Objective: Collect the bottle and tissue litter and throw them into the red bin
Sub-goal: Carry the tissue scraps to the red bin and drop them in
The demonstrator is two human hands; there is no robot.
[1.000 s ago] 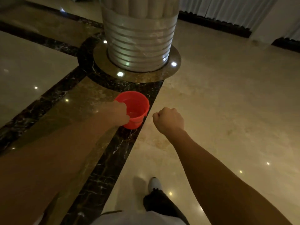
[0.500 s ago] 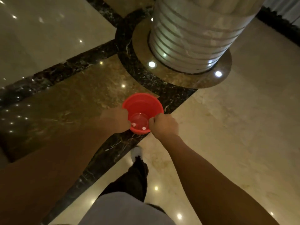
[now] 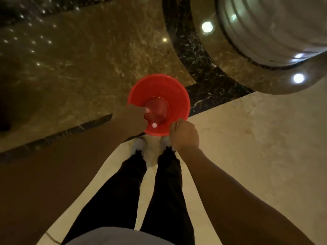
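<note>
Red bin (image 3: 174, 96) is sitting on the marble floor (image 3: 256, 156) just ahead of my shoes; I'm seeing only light glints inside. My left hand (image 3: 133, 119) and right hand (image 3: 185, 137) are curling closed at its near rim; whether they're gripping anything, I cannot tell.

Hands (image 3: 134, 119) at red bin (image 3: 175, 96) rim

The scene is dim and warm-toned, with the polished marble floor (image 3: 256, 156) throwing back small white glints of overhead lamps, brightest beside the column base (image 3: 265, 32). The red bin (image 3: 159, 92) shows two pale glare spots inside, and the left forearm (image 3: 53, 174) is lost in deep shadow. Detail is soft, and the wide lens bends lines towards the edges.
</note>
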